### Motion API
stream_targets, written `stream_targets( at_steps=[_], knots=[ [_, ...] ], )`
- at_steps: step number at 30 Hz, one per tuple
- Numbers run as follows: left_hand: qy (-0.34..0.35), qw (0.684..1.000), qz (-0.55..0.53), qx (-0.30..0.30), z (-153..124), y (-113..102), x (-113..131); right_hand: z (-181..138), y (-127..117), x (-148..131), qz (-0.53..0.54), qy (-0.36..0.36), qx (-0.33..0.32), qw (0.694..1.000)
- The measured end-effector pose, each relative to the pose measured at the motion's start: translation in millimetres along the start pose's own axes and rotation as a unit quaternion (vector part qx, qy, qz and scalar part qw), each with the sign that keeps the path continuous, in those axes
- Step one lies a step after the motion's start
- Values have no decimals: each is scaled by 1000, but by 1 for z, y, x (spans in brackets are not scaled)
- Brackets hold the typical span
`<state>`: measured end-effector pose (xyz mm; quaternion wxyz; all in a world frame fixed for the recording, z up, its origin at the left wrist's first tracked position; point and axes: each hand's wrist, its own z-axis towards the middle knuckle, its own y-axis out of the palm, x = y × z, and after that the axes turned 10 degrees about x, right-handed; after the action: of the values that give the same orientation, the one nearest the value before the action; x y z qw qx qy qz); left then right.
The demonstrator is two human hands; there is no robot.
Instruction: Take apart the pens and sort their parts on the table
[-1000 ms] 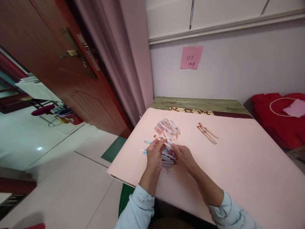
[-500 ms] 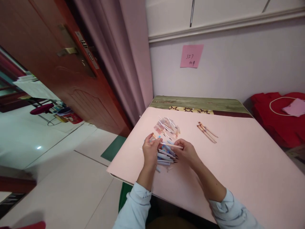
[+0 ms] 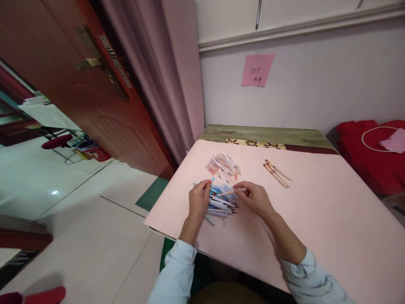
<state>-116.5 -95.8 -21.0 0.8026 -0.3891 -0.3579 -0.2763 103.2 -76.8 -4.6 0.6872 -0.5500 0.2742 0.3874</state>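
Observation:
My left hand [image 3: 199, 197] is closed in a pinch, with a small light-blue piece [image 3: 213, 179] showing at its fingertips; the fingers partly hide it. Between the thumb and fingers of my right hand [image 3: 253, 197] is a slim pale pen [image 3: 226, 192], its narrow end pointing left toward my other hand. Beneath both hands lies a loose pile of blue pen parts [image 3: 218, 213], mixed with thin white refills with dark tips. Just beyond is a second pile of pinkish pen parts [image 3: 223, 164] with more white refills.
Several beige pens [image 3: 276, 174] lie side by side on the pink-covered table [image 3: 316, 211], to the right. Behind the table, a pink note [image 3: 257, 70] is stuck to the wall. Red cloth [image 3: 363, 156] sits at the far right; a brown door [image 3: 104, 105] stands at left.
My hands have moved apart; the pale pen, held between both before, is now only in my right hand, its left end tilted down. The view has shifted slightly.

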Motion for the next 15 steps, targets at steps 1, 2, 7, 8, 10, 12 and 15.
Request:
stream_targets(
  at_steps=[1,2,7,8,10,12,15],
  knots=[
    [23,999,25,-2,0,-1,-1,0,0,-1,14,-2,5,1000],
    [41,998,44,-3,0,-1,-1,-1,1,-1,33,-2,10,999],
    [58,996,69,-1,-2,0,-4,-3,4,-4,141,5,34,989],
    [56,996,71,-1,-2,0,-5,-3,4,-4,159,8,39,987],
    [50,996,76,7,-2,-1,-6,-3,3,-6,193,12,65,979],
    [51,995,80,22,-2,-3,-7,-3,2,-8,226,13,107,968],
    [76,991,95,55,-2,-6,-11,-3,-1,-9,263,32,165,950]
  ],
)
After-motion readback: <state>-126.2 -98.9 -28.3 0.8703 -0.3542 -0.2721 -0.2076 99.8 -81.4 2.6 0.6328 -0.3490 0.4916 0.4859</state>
